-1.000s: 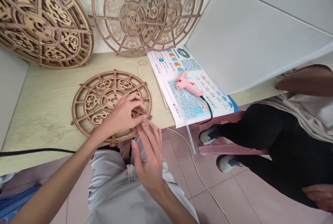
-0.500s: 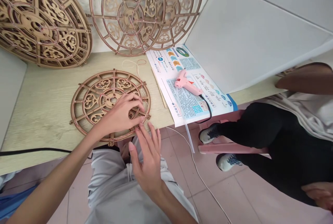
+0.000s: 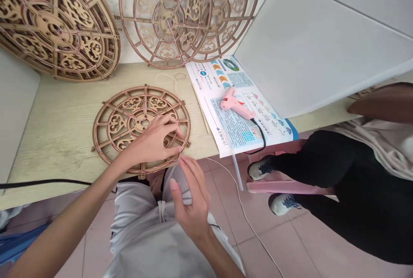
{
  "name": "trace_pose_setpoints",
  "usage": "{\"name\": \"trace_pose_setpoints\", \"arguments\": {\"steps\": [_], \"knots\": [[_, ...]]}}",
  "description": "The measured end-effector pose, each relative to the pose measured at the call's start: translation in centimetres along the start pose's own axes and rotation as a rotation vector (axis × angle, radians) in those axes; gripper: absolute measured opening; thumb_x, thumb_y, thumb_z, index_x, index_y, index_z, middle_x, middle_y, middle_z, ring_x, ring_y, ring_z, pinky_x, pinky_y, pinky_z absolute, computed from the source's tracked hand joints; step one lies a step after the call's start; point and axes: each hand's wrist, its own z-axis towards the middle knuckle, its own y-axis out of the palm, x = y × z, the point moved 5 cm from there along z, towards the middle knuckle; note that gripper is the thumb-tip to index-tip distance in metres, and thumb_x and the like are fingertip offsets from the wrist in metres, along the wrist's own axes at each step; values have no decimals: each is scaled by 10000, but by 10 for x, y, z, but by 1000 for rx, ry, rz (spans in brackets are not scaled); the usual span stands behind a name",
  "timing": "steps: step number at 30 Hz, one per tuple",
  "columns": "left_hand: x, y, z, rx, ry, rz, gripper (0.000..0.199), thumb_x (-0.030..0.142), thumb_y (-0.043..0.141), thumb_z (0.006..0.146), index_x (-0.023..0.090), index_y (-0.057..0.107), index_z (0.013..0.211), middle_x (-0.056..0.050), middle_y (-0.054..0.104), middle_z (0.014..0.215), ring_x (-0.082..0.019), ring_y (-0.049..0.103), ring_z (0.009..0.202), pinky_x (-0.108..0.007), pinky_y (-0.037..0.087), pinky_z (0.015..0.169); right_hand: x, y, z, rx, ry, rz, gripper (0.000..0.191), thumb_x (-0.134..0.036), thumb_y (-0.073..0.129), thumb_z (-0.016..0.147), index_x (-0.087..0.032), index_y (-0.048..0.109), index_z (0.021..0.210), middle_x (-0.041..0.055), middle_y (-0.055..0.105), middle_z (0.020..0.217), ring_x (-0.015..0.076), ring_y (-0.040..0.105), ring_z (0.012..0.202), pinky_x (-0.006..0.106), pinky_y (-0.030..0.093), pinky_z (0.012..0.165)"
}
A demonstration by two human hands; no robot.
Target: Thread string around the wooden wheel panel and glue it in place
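Note:
A round openwork wooden frame lies flat on the pale table, its near edge at the table's front. My left hand rests over the frame's right part, with thumb and fingers apart at the rim. Just below that rim is my right hand, its thumb spread from the fingers and its fingertips touching the rim's lower right. Thin wire or thread runs from the table behind the frame onto its right side. Whether a strand lies between my fingertips is too small to tell.
Similar round frames lean at the back left, with others at back centre. A pink glue gun lies on a printed sheet. Beside a white panel, another person's black-clad legs show at right.
My right hand has shifted slightly right and down, its fingers closer together. My left hand stays at the rim. The whole view has shifted slightly.

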Motion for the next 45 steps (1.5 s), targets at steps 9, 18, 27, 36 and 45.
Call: {"name": "trace_pose_setpoints", "arguments": {"steps": [9, 18, 27, 36, 45], "knots": [[1, 1, 1, -28, 14, 7, 213, 361, 663, 844, 205, 641, 988, -64, 531, 1193, -276, 462, 1210, -448, 373, 1087, 0, 8, -9, -47, 9, -58, 537, -134, 587, 965, -162, 493, 1493, 158, 629, 1384, 330, 424, 1471, 562, 512, 1113], [0, 1, 1, -41, 29, 20, 239, 350, 676, 805, 216, 634, 998, -69, 500, 1217, -271, 437, 1243, -443, 372, 1115, -2, 12, -9, -72, -17, -88, 451, -124, 587, 965, -154, 544, 1413, 174, 595, 1411, 360, 387, 1482, 604, 492, 1108], [-4, 2, 1, -88, 18, -4, 316, 360, 685, 774, 223, 638, 1054, -82, 450, 1295, -289, 381, 1332, -471, 336, 1161, -5, 14, -9, -135, 67, -1, 436, -173, 519, 1004, -148, 516, 1439, 136, 609, 1410, 343, 330, 1518, 616, 433, 1153], [-2, -1, 0, -147, 5, 2, 349, 339, 695, 777, 214, 624, 1095, -88, 429, 1331, -294, 365, 1353, -487, 312, 1176, 3, 0, -11, -133, 144, 216, 420, -128, 490, 1008, -222, 558, 1411, 87, 622, 1404, 309, 390, 1495, 594, 407, 1183], [-2, -1, -2, -170, 89, 15, 395, 308, 693, 782, 212, 616, 1158, -111, 431, 1375, -311, 296, 1445, -529, 276, 1217, 31, -27, 50, -121, -84, 36, 289, -49, 576, 949, -196, 676, 1176, 76, 721, 1104, 222, 615, 1139, 445, 532, 1014]]}}
